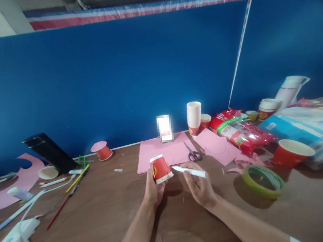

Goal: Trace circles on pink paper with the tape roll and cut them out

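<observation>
My left hand (152, 188) is closed round a small red paper cup (160, 168), held upside down above the brown table (102, 215). My right hand (198, 183) grips a white pen-like stick (189, 171) whose tip points at the cup's side, close to it. Both hands hover just in front of a pink paper sheet (155, 151) lying on the table. Black-handled scissors (193, 154) rest on that sheet's right part.
A green tape roll (262, 180) and an open red cup (291, 153) lie to the right, beside a red bag of cups (240, 133) and a cup stack (194, 117). Left are pencils (74, 182), a power strip (11, 241), an upturned cup (102, 151). A blue partition (119, 76) stands behind.
</observation>
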Motion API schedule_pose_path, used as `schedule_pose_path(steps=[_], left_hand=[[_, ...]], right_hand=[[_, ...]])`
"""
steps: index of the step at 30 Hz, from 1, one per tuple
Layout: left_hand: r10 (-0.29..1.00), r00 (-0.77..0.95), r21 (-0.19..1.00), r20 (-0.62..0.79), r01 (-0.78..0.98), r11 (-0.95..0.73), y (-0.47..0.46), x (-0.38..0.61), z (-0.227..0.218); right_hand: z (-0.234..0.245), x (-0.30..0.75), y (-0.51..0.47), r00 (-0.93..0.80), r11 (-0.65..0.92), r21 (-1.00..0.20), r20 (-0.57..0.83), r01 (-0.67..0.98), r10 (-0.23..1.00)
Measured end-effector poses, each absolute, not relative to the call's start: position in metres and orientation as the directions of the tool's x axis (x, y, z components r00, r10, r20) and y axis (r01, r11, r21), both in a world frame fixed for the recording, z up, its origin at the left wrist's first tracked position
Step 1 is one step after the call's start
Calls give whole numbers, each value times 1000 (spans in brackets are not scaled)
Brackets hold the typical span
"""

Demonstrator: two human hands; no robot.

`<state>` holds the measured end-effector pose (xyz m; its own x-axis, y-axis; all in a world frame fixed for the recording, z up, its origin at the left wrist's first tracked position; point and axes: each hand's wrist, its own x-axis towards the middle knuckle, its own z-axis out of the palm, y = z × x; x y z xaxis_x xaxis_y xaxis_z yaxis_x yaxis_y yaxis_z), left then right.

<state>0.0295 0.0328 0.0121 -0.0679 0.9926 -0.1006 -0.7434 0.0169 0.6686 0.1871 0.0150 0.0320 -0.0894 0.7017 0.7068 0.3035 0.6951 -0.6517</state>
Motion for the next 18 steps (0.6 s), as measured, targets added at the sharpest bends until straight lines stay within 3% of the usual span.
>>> schedule_pose_path(steps=[9, 18], left_hand=[[983, -120, 623, -139, -782, -7, 36, 30, 10], [987, -21, 646, -158, -759, 87, 35, 30, 13]], right_hand=[[35, 184, 14, -130, 713, -638, 712, 291, 690], [28, 184, 15, -121, 730, -646, 725, 222, 678]])
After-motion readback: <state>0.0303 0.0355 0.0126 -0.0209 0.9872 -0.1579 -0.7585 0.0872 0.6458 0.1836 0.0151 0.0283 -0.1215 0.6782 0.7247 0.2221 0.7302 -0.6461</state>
